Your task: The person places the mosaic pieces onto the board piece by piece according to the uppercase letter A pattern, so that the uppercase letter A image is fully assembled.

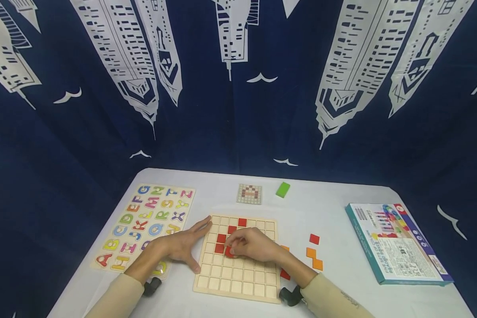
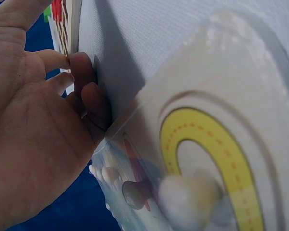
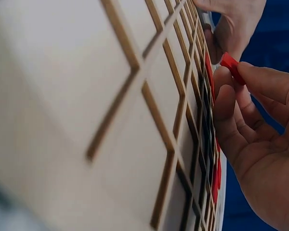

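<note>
Red square tile [image 1: 228, 254] pinched between thumb and fingers of the right hand [image 1: 258, 245] over a wooden grid board [image 1: 237, 274].
The left hand [image 1: 179, 246] spreads its thumb and fingers at the board's left edge; other red tiles [image 1: 221, 238] sit in the grid's far half, and a pattern card [image 1: 249, 194] lies beyond.
</note>
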Motion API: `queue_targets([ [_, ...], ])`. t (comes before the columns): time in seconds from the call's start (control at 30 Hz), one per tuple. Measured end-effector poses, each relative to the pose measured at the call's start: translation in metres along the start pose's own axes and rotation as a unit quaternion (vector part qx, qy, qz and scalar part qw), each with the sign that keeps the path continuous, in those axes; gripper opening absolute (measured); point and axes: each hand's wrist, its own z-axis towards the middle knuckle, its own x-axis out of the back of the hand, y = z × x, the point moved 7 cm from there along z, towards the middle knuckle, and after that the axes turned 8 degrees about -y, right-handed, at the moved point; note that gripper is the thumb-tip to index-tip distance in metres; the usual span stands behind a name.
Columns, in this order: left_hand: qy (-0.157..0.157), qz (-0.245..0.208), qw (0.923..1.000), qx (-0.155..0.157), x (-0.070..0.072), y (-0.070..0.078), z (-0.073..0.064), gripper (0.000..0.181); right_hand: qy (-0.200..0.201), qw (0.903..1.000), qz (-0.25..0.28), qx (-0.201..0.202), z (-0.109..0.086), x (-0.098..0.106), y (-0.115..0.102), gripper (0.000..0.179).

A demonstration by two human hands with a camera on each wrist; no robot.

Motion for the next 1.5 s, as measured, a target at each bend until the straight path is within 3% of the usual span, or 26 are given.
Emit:
queue_targets([
  [0.6, -0.004, -0.003, 1.0, -0.005, 0.0, 0.001, 0.0, 0.135, -0.013, 0.9999, -0.006, 0.0, 0.017, -0.02, -0.012, 0.014],
  [1.5, -0.002, 0.012, 0.9999, -0.01, 0.0, 0.001, -0.002, 0.134, -0.016, 0.996, -0.088, -0.008, 0.025, -0.029, -0.021, 0.012],
])
